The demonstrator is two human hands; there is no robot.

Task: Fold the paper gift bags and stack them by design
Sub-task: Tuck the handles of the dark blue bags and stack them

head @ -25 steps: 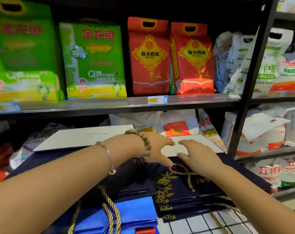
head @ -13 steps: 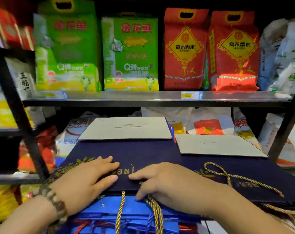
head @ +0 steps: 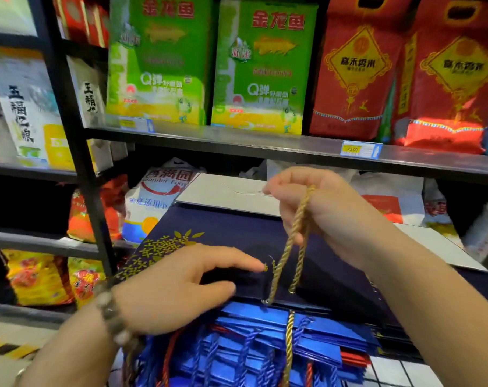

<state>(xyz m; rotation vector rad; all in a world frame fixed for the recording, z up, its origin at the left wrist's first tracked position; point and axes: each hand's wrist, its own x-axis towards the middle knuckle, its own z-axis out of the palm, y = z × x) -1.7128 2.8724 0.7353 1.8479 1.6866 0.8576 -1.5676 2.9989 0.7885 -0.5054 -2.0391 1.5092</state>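
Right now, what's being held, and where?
The right hand grips the navy bag by its gold rope handle, at the loop's top. The left hand only touches it.

Gift bags point(head: 321, 333) on wire rack point(head: 399, 372)

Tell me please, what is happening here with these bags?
A person stands at shop shelves and works on flat paper gift bags. The right hand grips the gold rope handle of a navy bag and holds it raised. The left hand rests on that same bag with straight fingers. The navy bag lies flat on top of a pile of bright blue bags. Rice sacks stand on the shelf behind.
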